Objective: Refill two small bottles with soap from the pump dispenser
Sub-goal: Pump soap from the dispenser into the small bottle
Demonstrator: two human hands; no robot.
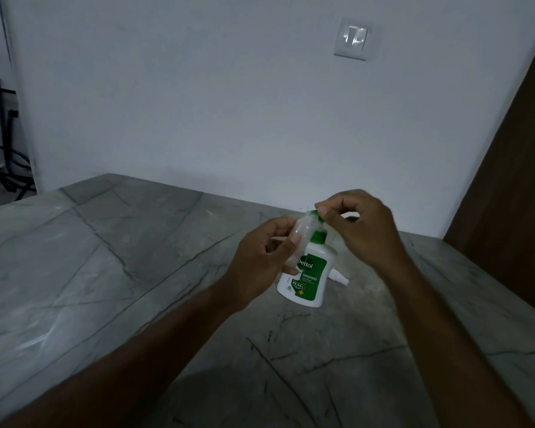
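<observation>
Grey veined stone counter [112, 273] against a pale wall [198, 97] bearing a switch plate [351, 38]; brown panel [519, 168] at right. Both bare forearms reach forward from the lower edge and converge above the counter. Left hand [261, 261], palm turned inward, grips a small clear bottle [303, 230], tilted, its fingers [292, 240] curled around the body. Right hand [363, 225], wrist raised and knuckles up, pinches the green pump head [316, 215] at the small bottle's mouth; the exact contact is partly hidden. Dettol pump dispenser [308, 276], white with green label, stands on the counter directly behind the small bottle. A small white spray cap [338, 277] lies on the counter just right of the dispenser.
</observation>
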